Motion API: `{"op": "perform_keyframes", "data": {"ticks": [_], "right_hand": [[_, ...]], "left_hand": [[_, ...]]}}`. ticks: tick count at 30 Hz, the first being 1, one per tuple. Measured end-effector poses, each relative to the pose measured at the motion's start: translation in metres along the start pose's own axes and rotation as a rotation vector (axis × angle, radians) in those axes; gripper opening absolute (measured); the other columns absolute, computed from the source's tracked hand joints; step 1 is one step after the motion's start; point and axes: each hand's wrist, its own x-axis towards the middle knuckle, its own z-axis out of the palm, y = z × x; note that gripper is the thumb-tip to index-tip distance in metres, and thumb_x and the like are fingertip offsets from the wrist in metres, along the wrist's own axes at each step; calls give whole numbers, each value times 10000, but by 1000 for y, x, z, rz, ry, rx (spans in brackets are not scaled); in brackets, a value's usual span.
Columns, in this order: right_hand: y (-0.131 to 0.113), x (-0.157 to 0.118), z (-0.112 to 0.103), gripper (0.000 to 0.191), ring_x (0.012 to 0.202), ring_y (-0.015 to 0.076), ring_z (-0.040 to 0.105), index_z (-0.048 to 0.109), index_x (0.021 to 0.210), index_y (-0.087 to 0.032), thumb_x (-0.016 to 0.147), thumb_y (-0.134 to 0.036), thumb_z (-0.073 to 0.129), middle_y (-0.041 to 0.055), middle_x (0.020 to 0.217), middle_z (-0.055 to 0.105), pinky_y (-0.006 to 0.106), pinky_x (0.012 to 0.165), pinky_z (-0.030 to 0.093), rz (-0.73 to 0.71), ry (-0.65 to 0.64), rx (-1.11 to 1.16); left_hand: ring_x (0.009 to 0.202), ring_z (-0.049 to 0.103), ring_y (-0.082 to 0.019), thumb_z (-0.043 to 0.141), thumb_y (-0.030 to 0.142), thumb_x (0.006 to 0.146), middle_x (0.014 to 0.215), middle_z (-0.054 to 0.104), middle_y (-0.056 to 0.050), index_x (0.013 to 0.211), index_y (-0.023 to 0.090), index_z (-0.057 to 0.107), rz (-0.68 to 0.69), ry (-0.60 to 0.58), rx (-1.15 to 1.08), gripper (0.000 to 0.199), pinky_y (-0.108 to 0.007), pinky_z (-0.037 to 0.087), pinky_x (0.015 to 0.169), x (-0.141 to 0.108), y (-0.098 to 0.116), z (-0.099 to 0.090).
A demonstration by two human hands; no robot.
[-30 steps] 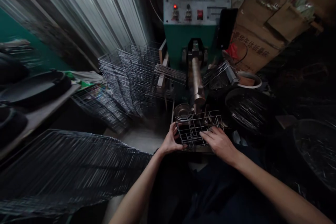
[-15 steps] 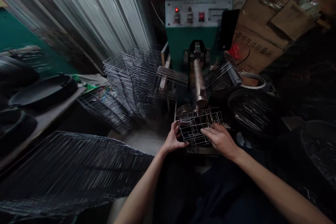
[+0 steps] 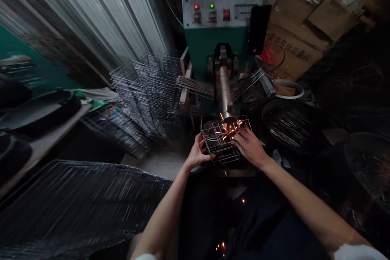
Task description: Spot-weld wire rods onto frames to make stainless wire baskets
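Observation:
A small wire rack [image 3: 224, 152] is held level under the tip of a spot welder [image 3: 227, 105], where orange sparks [image 3: 228, 130] spray out. My left hand [image 3: 196, 152] grips the rack's left edge, thumb along the near side and fingers round the far side. On the right part of the rack, my right hand [image 3: 250, 148] presses with its fingers bent together over the wires; anything small between its fingertips is hidden. The welder's control panel [image 3: 222, 10] shows a red and a green light lit.
Stacked wire racks [image 3: 149, 93] stand left of the welder, and a large pile of wire grids [image 3: 76, 207] lies at lower left. A dark basin of metal rods [image 3: 286, 126] sits at right. Cardboard boxes [image 3: 298, 44] lean behind it, and a phone [image 3: 258, 28] hangs by the panel.
Sparks have appeared at the welder tip and the green light has come on. Both hands and the rack have moved slightly farther in, under the tip. The camera view has shifted a little.

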Motion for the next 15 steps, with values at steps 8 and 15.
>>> {"op": "perform_keyframes", "data": {"ticks": [8,15], "right_hand": [[16,6,-2,164,876,263,510,668,901,-177,977,-299,591,97,883,617,350,768,411,46,-29,-165],[27,23,2,107,893,244,523,669,940,-183,974,-208,572,83,925,623,332,822,427,44,-68,-107]], "left_hand": [[1430,361,-345,928,225,513,1534,345,-120,1401,344,338,-1,18,-37,1073,-524,475,1060,15,-2,-6],[1441,345,-377,938,237,481,1511,376,-145,1435,325,309,2,-15,-97,1146,-578,438,1082,44,-5,-17]]}}
